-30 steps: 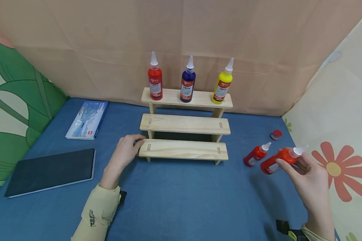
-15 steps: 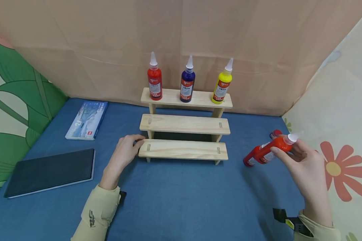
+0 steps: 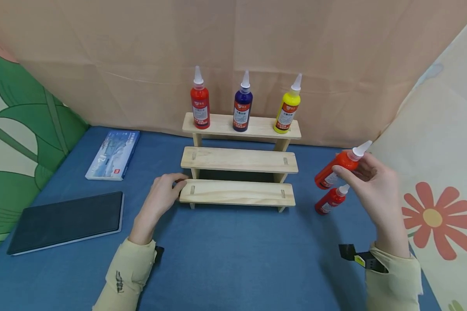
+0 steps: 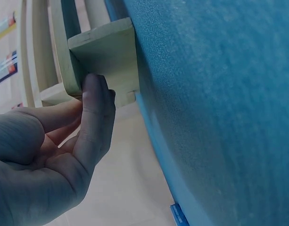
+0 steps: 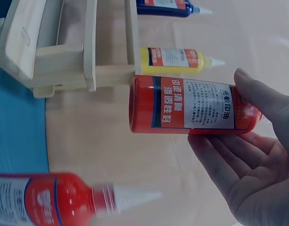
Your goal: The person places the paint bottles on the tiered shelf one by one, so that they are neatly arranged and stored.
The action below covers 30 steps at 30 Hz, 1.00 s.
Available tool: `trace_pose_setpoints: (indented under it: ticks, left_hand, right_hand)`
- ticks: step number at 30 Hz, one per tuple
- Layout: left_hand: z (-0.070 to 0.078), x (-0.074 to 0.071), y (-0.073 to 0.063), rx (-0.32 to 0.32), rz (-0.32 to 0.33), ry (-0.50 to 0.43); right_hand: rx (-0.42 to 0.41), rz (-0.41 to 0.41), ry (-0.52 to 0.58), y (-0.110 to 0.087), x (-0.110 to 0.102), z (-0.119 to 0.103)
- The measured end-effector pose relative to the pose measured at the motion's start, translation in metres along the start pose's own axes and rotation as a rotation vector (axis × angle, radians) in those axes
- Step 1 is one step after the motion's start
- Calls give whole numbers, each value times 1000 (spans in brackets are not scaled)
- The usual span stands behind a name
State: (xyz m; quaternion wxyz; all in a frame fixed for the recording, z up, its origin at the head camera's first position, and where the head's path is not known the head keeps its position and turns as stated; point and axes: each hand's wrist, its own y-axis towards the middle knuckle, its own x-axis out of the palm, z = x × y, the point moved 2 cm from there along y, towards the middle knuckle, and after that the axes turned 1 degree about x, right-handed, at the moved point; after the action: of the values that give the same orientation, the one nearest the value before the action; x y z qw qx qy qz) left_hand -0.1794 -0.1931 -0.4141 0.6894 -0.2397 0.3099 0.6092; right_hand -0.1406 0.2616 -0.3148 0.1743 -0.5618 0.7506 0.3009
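My left hand (image 3: 160, 194) pinches the left end of the lowest step of a three-tier wooden display stand (image 3: 239, 158). In the left wrist view, its fingertips (image 4: 93, 89) lie at the corner of that board. On the right, my right hand (image 3: 369, 185) holds a red ink bottle (image 3: 334, 170) with a white nozzle, tilted and raised above the table. The right wrist view shows thumb and fingers gripping its nozzle-end half, the label facing the camera. A second red bottle (image 3: 330, 201) stands on the table just below the held one.
Along the top tier stand a red bottle (image 3: 200, 106), a dark blue bottle (image 3: 241, 108) and a yellow bottle (image 3: 288, 110). A blue-and-white book (image 3: 113, 154) and a dark tablet-like slab (image 3: 66, 222) lie at left. Walls close in behind and at right.
My right hand has carried the red bottle left and away from me, from beside the standing red bottle to above it. The small red-lidded jar is now hidden. My left hand stays put.
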Motion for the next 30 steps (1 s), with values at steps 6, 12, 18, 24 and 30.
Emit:
trace_pose_setpoints:
  ticks: [6, 12, 18, 24, 30]
  left_hand:
    - [1, 0, 1, 7, 4, 9]
    - [0, 0, 1, 7, 0, 12]
    - [0, 0, 1, 4, 2, 17]
    - [-2, 1, 1, -5, -4, 10]
    - [-2, 1, 1, -8, -4, 5]
  right_hand:
    - [-39, -20, -1, 14, 11, -7]
    - [-76, -45, 15, 25, 22, -15]
    - [-96, -79, 30, 35, 35, -26]
    - [-106, -94, 21, 41, 46, -34]
    - [-112, -102, 31, 45, 60, -38]
